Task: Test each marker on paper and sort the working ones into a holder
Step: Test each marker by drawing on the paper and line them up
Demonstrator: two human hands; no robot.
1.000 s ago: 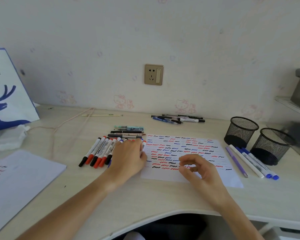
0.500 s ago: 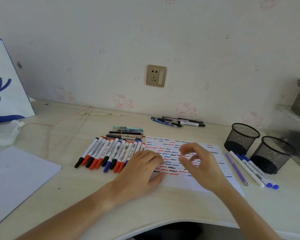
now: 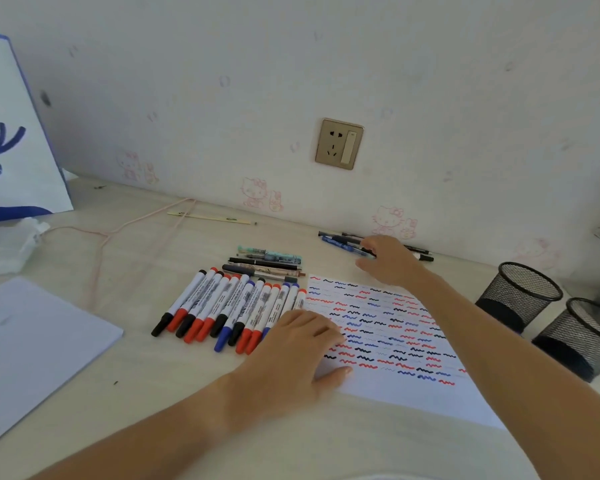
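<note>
Right hand: my right hand (image 3: 390, 259) was stretched far forward onto the pens by the wall (image 3: 347, 241), fingers bent over them; I could not tell whether it had closed on one.
Left hand: my left hand (image 3: 291, 355) lay flat, fingers spread, on the near-left edge of the test paper (image 3: 395, 393), gripping nothing.
Risk at the right hand: I judged a loose pinch there could roll neighbouring pens away or drag up two at once.
Risk at the left hand: if that palm lifted, the sheet might slide under the next stroke.
Markers: a tidy row of markers (image 3: 229, 306), capped black, red and blue, sat just left of my left hand.
Paper: crowded with red, blue and black squiggles.
Holders: two mesh holders (image 3: 520, 296) stood well right of my right forearm; I could not see inside them.
</note>
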